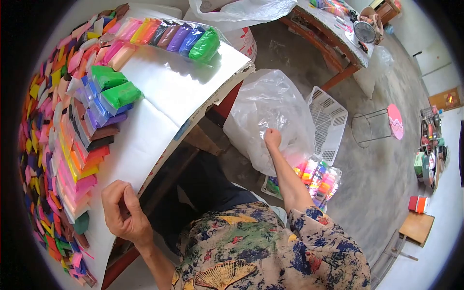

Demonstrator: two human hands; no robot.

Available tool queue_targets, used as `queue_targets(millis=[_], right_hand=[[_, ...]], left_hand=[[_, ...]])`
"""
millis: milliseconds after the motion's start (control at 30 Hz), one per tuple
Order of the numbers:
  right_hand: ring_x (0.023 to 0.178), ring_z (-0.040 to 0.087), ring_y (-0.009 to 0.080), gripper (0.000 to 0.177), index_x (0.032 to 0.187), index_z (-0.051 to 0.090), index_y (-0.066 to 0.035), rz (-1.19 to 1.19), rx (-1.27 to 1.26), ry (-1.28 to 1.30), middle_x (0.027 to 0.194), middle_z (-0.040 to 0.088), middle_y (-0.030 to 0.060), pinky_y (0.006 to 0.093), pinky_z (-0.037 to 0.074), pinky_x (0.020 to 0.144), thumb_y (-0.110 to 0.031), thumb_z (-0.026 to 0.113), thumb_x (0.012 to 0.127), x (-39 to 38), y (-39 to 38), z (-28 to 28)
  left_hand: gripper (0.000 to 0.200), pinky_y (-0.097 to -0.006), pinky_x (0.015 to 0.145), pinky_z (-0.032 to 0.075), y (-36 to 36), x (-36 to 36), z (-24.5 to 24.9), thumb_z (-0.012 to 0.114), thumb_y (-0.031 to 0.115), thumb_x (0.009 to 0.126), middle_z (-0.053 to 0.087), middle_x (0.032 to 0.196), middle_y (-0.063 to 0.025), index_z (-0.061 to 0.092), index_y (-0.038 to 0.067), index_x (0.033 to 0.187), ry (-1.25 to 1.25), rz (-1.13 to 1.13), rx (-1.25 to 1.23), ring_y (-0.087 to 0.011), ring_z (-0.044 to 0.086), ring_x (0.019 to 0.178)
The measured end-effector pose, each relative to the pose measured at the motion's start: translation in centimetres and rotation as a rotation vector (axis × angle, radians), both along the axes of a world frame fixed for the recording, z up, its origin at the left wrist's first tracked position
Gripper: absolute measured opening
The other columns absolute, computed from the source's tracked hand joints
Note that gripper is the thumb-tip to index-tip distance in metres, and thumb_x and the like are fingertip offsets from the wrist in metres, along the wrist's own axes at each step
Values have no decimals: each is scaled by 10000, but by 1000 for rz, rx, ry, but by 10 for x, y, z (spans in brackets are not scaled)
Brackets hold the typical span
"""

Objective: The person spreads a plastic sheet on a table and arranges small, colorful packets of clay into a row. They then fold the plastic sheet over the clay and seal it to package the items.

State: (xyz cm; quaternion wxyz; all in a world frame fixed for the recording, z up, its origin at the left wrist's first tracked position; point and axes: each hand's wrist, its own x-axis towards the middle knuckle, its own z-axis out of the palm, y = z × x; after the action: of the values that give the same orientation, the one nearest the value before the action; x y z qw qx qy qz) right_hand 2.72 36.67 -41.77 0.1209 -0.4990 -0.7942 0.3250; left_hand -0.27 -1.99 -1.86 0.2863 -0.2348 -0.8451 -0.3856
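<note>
My left hand (125,212) hovers at the table's near edge with its fingers curled in, and nothing shows between them. At its left lie overlapping rows of colored clay packets (79,164), with green packets (121,94) at the far end. My right hand (273,138) is stretched out to the right, closed against a large clear plastic bag (261,104). Its fingertips are partly hidden, but it appears to grip the bag's film. A clear sleeve of clay packets (181,38) in a rainbow row lies at the table's far end.
Loose clay packets (36,145) heap along the table's left side. On the floor, a white perforated crate (328,121) and bagged colored packs (316,181) sit by the plastic bag. A pink-topped stool (395,122) stands farther right; another table (333,24) holds a fan (363,32).
</note>
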Motion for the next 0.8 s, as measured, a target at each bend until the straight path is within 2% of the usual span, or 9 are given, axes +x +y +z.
queue_targets(millis=[133,267,467,500,533,600,667,733,800], right_hand=[[775,692,284,264,930,736,-16,-204,-47,237,872,725,172,390,532,740,-238,718,788,40,28,20],[732,654,189,272,1033,697,-4,-267,-155,508,844,698,84,299,518,698,-116,739,789,76,59,18],[705,597,86,176,1032,678,-15,-155,-757,724,828,652,-4,218,478,644,-68,676,863,120,40,171],[675,570,62,159,1030,685,-39,-85,-754,795,828,644,-25,210,476,631,-80,673,877,125,41,188],[739,637,102,169,1057,668,-29,73,-684,837,891,680,23,235,503,643,-80,643,898,128,43,208],[822,694,170,152,1057,625,-25,100,-728,860,1011,707,130,258,517,660,-90,600,922,134,26,271],[857,709,224,123,1033,592,-28,227,-750,921,1053,698,203,280,526,683,-90,575,928,140,22,309],[856,714,255,95,1003,567,-36,341,-759,986,1067,692,252,300,532,703,-92,562,927,142,15,338],[819,710,265,71,968,549,-46,434,-757,1054,1053,689,276,318,533,718,-95,560,918,139,-2,361]], left_hand=[[66,-210,605,393,2,1,-1,588,-68,903,602,910,-74,621,-23,937,-8,-5,52,-109,513,730],[71,-210,605,400,2,2,0,591,-76,897,604,912,-75,624,-27,935,-25,-15,75,-109,517,728],[79,-211,605,417,-4,5,1,577,-73,900,614,924,-90,633,-35,940,-18,-79,135,-110,525,714],[84,-213,605,424,-5,6,2,571,-67,904,618,928,-95,638,-36,945,-21,-95,157,-110,530,711],[96,-215,607,435,-3,11,4,561,-57,910,624,935,-99,644,-36,953,-110,-143,222,-111,539,710],[126,-221,613,457,8,31,12,541,-39,920,636,949,-109,657,-36,968,-289,-243,352,-113,558,707],[181,-227,674,494,24,47,21,522,55,958,651,983,-102,651,-20,1062,-639,-451,344,-98,584,710],[325,-271,785,546,46,58,6,536,70,967,653,1076,-125,555,-13,1280,-1061,-623,351,-154,666,889],[496,-300,862,538,67,58,-24,549,139,999,594,1249,-172,395,-28,1441,-1365,-860,335,-215,643,1072]])
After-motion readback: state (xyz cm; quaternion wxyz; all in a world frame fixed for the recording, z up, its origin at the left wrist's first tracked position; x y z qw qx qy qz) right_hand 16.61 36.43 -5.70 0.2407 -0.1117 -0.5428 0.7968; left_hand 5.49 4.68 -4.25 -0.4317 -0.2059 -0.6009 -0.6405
